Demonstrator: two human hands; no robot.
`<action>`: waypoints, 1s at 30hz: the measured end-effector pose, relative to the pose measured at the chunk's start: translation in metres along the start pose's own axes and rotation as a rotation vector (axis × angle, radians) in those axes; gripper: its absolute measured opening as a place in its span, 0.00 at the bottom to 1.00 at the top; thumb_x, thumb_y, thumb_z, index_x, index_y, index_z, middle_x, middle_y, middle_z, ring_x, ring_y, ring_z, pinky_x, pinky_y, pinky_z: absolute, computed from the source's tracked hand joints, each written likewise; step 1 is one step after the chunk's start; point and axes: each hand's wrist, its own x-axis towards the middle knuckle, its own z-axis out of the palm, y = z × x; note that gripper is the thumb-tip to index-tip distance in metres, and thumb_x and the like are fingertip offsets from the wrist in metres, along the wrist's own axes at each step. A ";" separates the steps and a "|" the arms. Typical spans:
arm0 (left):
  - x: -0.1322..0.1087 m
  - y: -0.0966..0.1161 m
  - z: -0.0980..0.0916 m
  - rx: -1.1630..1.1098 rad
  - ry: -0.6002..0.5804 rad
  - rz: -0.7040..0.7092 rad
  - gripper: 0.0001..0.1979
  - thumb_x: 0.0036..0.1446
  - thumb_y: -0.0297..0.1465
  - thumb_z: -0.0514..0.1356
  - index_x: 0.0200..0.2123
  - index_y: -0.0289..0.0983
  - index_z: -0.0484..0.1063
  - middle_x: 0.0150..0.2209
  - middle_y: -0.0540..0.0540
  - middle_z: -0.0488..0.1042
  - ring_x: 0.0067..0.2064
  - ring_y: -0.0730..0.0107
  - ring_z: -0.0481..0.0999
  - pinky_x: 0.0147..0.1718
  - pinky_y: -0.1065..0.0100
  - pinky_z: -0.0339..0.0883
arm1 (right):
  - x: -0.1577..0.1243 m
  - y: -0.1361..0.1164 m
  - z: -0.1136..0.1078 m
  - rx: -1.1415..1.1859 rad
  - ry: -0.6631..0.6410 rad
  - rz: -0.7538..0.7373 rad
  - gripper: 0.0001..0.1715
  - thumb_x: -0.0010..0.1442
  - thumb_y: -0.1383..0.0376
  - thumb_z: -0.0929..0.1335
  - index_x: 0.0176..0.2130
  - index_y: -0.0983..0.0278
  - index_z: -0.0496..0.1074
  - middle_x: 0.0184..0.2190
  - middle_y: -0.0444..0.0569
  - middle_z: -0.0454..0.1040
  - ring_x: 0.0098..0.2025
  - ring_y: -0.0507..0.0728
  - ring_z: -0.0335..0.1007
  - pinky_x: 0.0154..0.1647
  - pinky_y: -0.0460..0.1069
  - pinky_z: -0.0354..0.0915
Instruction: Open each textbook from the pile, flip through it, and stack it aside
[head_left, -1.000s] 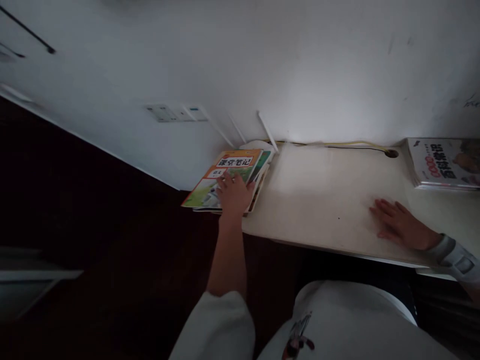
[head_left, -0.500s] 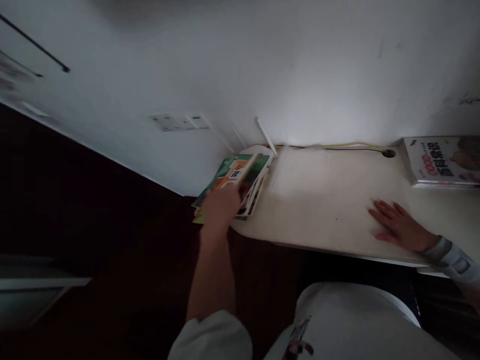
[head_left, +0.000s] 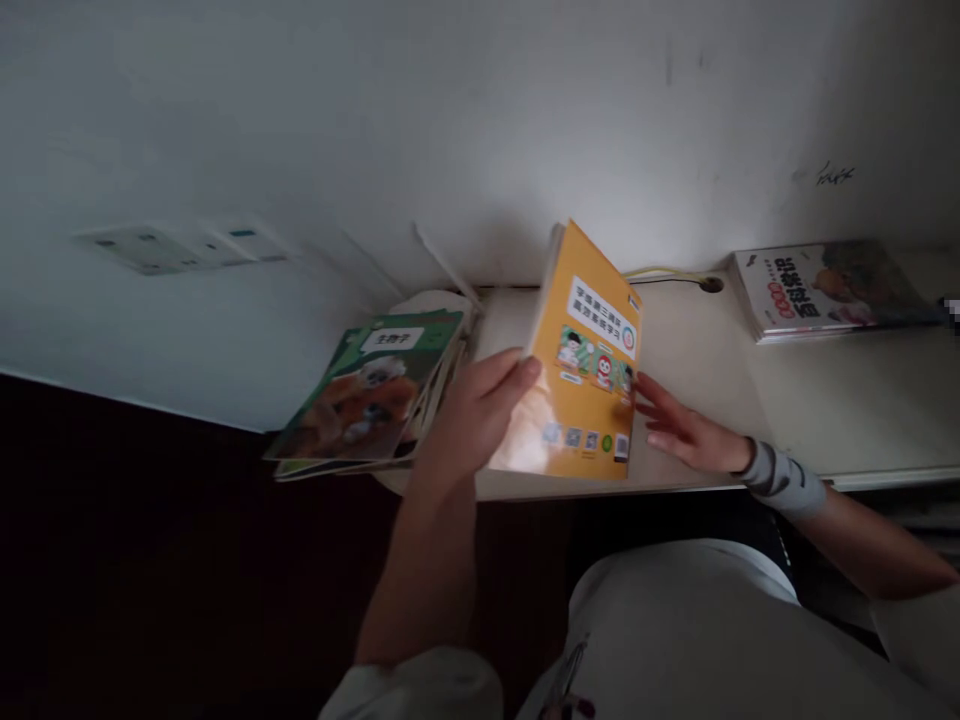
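My left hand [head_left: 480,405] is closed around the spine side of an orange-yellow book [head_left: 581,400], which is tilted up over the desk with its back cover towards me. Pictures, QR codes and a barcode show on that cover. At the book's right edge is my right hand [head_left: 694,432], its fingers apart and the fingertips at or just behind the edge; whether they touch it I cannot tell. To the left lies a stack of books [head_left: 367,390] at the desk's end, topped by a green one with a monkey on its cover.
The white desk [head_left: 847,420] runs along a wall, with a second stack of books [head_left: 832,290] at its right. Beside that stack a yellow cable [head_left: 660,272] reaches a cable hole [head_left: 711,285]. Wall sockets [head_left: 180,247] are at the left.
My left hand has lifted the orange-yellow book off the left stack and brought it right, uncovering the green book. My right hand has risen from the desktop to the book's edge. The view has shifted right.
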 end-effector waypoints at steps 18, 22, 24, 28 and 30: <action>-0.005 -0.056 0.097 -0.922 -0.333 -0.470 0.21 0.38 0.43 0.71 0.31 0.32 0.77 0.32 0.40 0.80 0.41 0.50 0.79 0.39 0.58 0.72 | -0.018 -0.003 0.003 0.272 0.256 0.159 0.42 0.64 0.43 0.55 0.68 0.58 0.41 0.69 0.53 0.46 0.67 0.62 0.48 0.65 0.63 0.53; -0.008 -0.062 0.109 -0.986 -0.333 -0.504 0.20 0.41 0.41 0.70 0.33 0.32 0.78 0.34 0.40 0.81 0.42 0.52 0.79 0.42 0.59 0.71 | -0.023 -0.007 -0.003 0.231 0.299 0.169 0.41 0.64 0.43 0.55 0.68 0.58 0.42 0.68 0.53 0.48 0.67 0.63 0.48 0.64 0.64 0.54; -0.010 -0.065 0.116 -0.989 -0.317 -0.538 0.19 0.41 0.40 0.71 0.33 0.32 0.78 0.33 0.41 0.81 0.40 0.55 0.79 0.41 0.60 0.71 | -0.025 -0.013 -0.009 0.150 0.348 0.180 0.43 0.64 0.43 0.55 0.68 0.59 0.42 0.69 0.54 0.47 0.68 0.64 0.47 0.65 0.64 0.52; -0.014 -0.066 0.127 -0.933 -0.286 -0.566 0.20 0.40 0.42 0.71 0.30 0.31 0.77 0.28 0.43 0.79 0.33 0.61 0.79 0.35 0.64 0.70 | -0.027 -0.027 -0.022 -0.057 0.449 0.175 0.44 0.62 0.43 0.59 0.68 0.59 0.44 0.68 0.52 0.49 0.68 0.63 0.44 0.66 0.64 0.48; -0.014 -0.062 0.124 -0.883 -0.260 -0.534 0.21 0.37 0.43 0.72 0.29 0.32 0.77 0.25 0.45 0.78 0.28 0.66 0.76 0.30 0.67 0.68 | -0.028 -0.031 -0.029 -0.079 0.510 0.174 0.42 0.61 0.45 0.62 0.66 0.60 0.49 0.65 0.52 0.55 0.66 0.63 0.51 0.64 0.63 0.53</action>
